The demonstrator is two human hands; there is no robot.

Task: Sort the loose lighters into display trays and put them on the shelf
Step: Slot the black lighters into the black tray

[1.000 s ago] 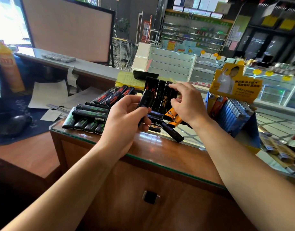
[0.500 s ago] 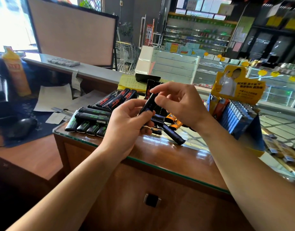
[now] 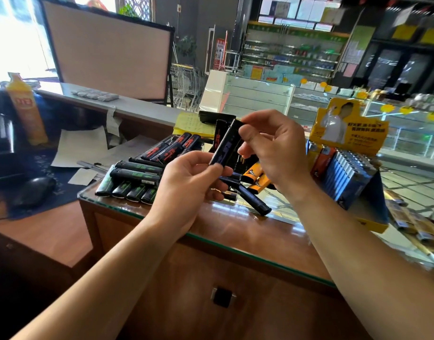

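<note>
While the left hand [image 3: 186,185] pinches the black lighter's [image 3: 226,146] base, the right hand [image 3: 272,150] pinches its top.

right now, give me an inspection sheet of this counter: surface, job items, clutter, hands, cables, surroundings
surface: glass-topped wooden counter, glossy, reflecting light.
job's things: black lighter with purple print held up between both hands; green-print lighters and red-print lighters lying grouped on the left; orange lighters behind the hands; blue display tray at right, filled in rows.
clutter: loose papers, yellow notepad, computer mouse.
hands: left hand pinches the lighter's lower end; right hand pinches its top.
cables: nothing seen.
surroundings: shop shelves, glass showcases, standing board.
</note>
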